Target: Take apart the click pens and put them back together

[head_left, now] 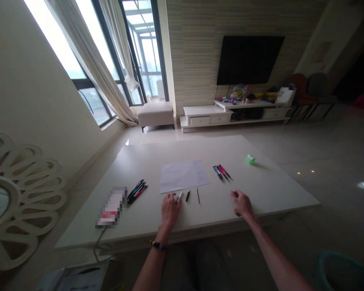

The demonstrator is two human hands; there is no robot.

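Observation:
My left hand [170, 209] rests on the table, its fingers bent around a white and dark pen part [179, 197] that shows between thumb and forefinger. Just right of it lie a short black pen part [187, 195] and a thin dark refill [198, 196]. My right hand [242, 203] is over the table's front right, fingers curled and pinched together; whatever they hold is too small to make out. Beneath that hand is a small yellow and black object [237, 212], partly hidden. A white sheet of paper [183, 176] lies beyond the left hand.
Several pens [137, 191] lie on the left beside a blurred phone-like device [112, 207] with a cable. More pens [222, 172] lie right of the paper. A green and white small box [250, 159] stands farther right on the white table [269, 190].

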